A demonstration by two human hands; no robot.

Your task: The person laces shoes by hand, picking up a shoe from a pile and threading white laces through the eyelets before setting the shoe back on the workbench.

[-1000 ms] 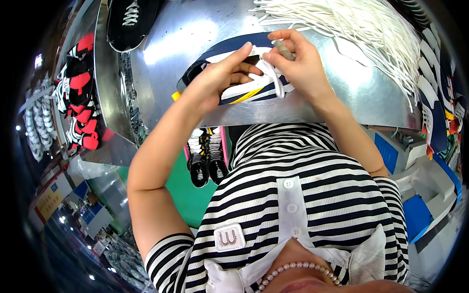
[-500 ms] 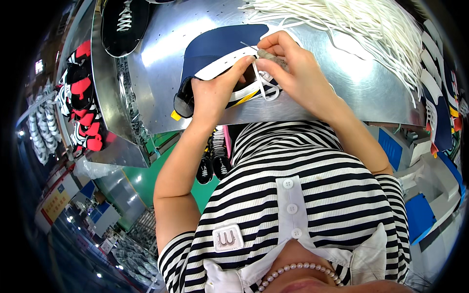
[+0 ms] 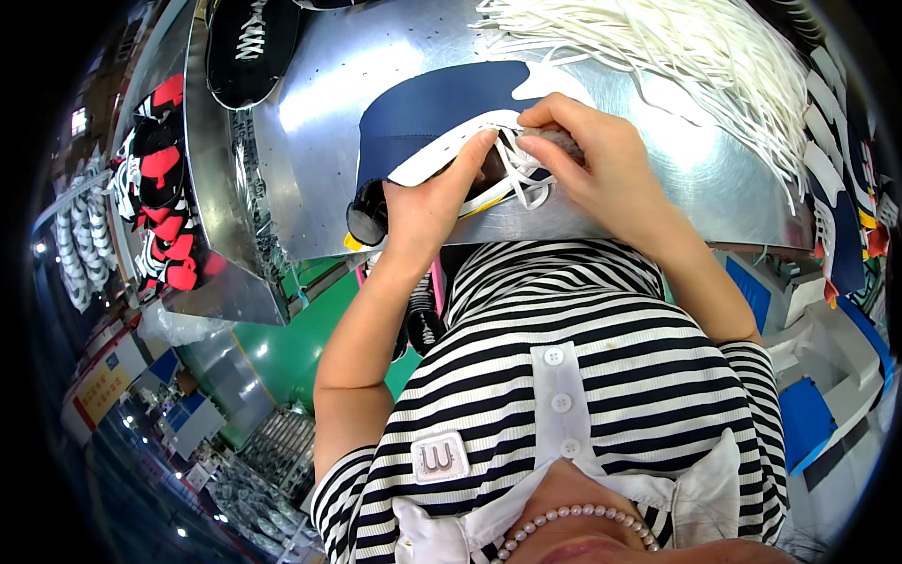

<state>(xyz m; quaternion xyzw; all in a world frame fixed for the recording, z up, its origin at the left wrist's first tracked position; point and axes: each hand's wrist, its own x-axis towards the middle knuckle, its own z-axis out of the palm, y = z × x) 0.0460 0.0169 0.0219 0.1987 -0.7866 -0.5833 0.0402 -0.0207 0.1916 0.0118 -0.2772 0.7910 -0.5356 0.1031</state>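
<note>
A navy shoe upper [image 3: 404,117] with a white eyelet strip lies on the metal table, its dark heel opening toward the near left. My left hand [image 3: 423,202] grips its white eyelet edge, thumb on top and the other fingers mostly hidden inside. White lace [image 3: 517,167] runs through part of the upper and hangs in loose loops between my hands. Closed around the grey-brown wrapped handle of a thin awl-like hook tool [image 3: 564,141], my right hand [image 3: 601,160] is at the eyelets. The tool's metal tip is not visible now.
White laces [image 3: 658,52] are heaped at the far right of the table [image 3: 315,179]. A black laced shoe upper [image 3: 249,52] lies far left. Red, black and white uppers [image 3: 162,174] hang beyond the left edge, and navy-and-white uppers [image 3: 846,216] stand at the right.
My right hand has shifted right and slightly nearer with the tool, whose thin metal tip showed before and is now hidden. The upper and my left hand sit slightly farther right and lower in view.
</note>
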